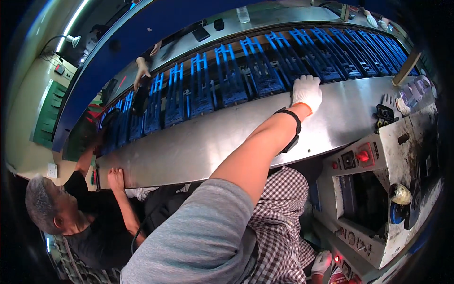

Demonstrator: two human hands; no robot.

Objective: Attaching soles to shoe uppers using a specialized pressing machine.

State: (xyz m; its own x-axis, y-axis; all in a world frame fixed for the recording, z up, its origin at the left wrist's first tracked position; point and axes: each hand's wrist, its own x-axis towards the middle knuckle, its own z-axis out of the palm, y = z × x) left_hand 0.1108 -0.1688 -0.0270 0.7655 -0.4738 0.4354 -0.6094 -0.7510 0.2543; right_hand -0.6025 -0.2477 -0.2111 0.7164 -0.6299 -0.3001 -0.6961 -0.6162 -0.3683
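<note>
Nearest, the gloved right hand (321,261) sits low beside a red-lit control (337,259); I cannot tell whether it grips anything. Ahead of it and to its right stands a grimy white machine (397,151). Farther forward, beyond the bare metal counter (213,146), the gloved left hand (307,92) rests at the counter's far edge, fingers bent and tips hidden, so a grip cannot be confirmed. The blue-lit forked frames (203,92) run just past that hand, to both sides. Good handling here would likely mean light, even contact, fingertips out of the gaps, wristband (294,138) off the edge, and an eye on another person's hand (141,72) reaching in well to its left.
</note>
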